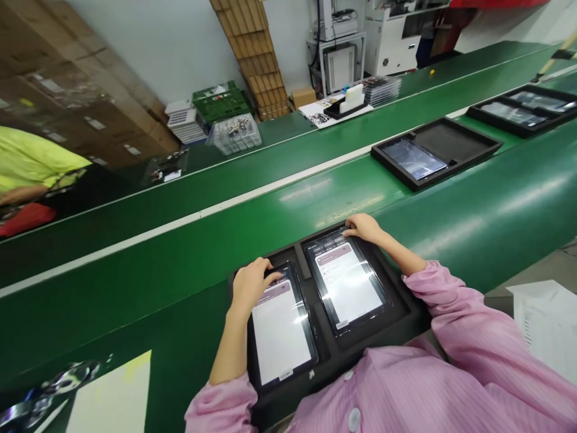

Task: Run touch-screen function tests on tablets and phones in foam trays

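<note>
Green conveyor belt [189, 252]; two tablets [347, 282] under both hands' fingers [354, 230].

1. The left hand [250, 281] lies palm down, well in from the near edge of the bench, knuckles up, fingers curled forward, their tips pressed down.
2. The left forearm is bare from wrist to near the elbow and runs straight back toward the near edge, where a pink sleeve is bunched up.
3. The right hand [363, 228] is farther from the near edge than the left, palm down, fingers bent and pointing left, tips down.
4. The right forearm slants back and to the right; its pink sleeve is pushed up just past the wrist.
5. Both hands are apart, neither gripping anything.
</note>
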Action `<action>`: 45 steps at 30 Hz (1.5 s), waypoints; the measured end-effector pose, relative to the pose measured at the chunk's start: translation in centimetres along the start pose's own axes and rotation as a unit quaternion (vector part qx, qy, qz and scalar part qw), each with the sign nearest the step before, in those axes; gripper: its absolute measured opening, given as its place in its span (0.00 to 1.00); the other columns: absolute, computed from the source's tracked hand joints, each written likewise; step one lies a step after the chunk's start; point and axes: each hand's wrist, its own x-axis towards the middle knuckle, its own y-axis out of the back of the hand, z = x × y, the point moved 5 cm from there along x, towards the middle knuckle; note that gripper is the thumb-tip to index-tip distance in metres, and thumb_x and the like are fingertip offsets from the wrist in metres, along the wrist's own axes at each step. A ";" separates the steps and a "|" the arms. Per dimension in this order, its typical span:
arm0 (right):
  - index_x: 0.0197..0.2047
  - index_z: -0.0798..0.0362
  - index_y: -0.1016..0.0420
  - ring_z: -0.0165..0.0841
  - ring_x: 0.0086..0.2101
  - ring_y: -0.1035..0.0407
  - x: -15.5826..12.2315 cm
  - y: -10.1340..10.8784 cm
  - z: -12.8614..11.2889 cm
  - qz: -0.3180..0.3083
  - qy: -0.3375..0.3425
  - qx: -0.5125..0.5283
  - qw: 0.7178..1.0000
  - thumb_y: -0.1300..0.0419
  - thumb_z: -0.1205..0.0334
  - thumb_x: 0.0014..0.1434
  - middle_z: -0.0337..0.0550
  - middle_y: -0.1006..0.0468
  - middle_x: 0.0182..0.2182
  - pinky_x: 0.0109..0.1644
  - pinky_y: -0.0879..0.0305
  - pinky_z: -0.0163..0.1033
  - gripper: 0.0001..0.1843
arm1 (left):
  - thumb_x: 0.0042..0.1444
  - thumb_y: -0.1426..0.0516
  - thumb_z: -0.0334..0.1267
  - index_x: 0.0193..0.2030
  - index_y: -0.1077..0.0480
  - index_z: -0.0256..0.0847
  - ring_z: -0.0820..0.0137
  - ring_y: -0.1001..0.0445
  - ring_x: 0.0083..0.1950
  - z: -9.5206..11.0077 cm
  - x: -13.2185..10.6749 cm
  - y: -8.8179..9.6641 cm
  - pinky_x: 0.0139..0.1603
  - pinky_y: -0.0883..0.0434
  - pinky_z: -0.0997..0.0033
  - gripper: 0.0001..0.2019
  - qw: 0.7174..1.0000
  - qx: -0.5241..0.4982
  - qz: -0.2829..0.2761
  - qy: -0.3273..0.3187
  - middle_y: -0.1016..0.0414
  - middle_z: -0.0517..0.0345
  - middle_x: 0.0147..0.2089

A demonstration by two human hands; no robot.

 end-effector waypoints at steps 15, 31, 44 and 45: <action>0.42 0.54 0.22 0.48 0.47 0.39 -9.4 -1.0 -0.6 0.270 0.018 0.034 0.962 0.49 0.76 0.54 0.55 0.32 0.47 0.48 0.36 0.51 0.19 | 0.65 0.49 0.50 0.58 0.30 0.42 0.54 0.28 0.57 2.9 -1.9 -0.8 0.63 0.36 0.50 0.21 0.995 -0.063 0.047 -0.058 0.25 0.47 0.56; 0.28 0.54 0.25 0.36 0.34 0.36 -10.5 -0.3 -3.4 0.183 0.320 0.117 0.922 0.53 0.60 0.73 0.47 0.29 0.34 0.38 0.44 0.43 0.24 | 0.52 0.38 0.53 0.75 0.64 0.48 0.45 0.39 0.69 1.8 -3.2 -0.5 0.67 0.71 0.23 0.51 0.984 -0.115 -0.067 -0.122 0.38 0.43 0.69; 0.32 0.51 0.19 0.43 0.43 0.37 -10.3 0.0 -0.9 0.297 0.046 0.030 0.953 0.47 0.63 0.64 0.50 0.30 0.42 0.42 0.44 0.46 0.16 | 0.57 0.39 0.52 0.59 0.35 0.51 0.44 0.50 0.74 2.8 -3.3 -1.2 0.64 0.74 0.20 0.24 0.976 -0.131 -0.118 -0.127 0.47 0.44 0.73; 0.32 0.52 0.19 0.45 0.44 0.38 -10.1 -0.4 -0.4 0.282 0.002 0.014 0.959 0.46 0.64 0.62 0.52 0.31 0.44 0.43 0.43 0.47 0.13 | 0.58 0.39 0.53 0.56 0.32 0.50 0.43 0.53 0.75 3.0 -3.3 -1.4 0.64 0.74 0.20 0.21 0.975 -0.121 -0.122 -0.139 0.49 0.43 0.74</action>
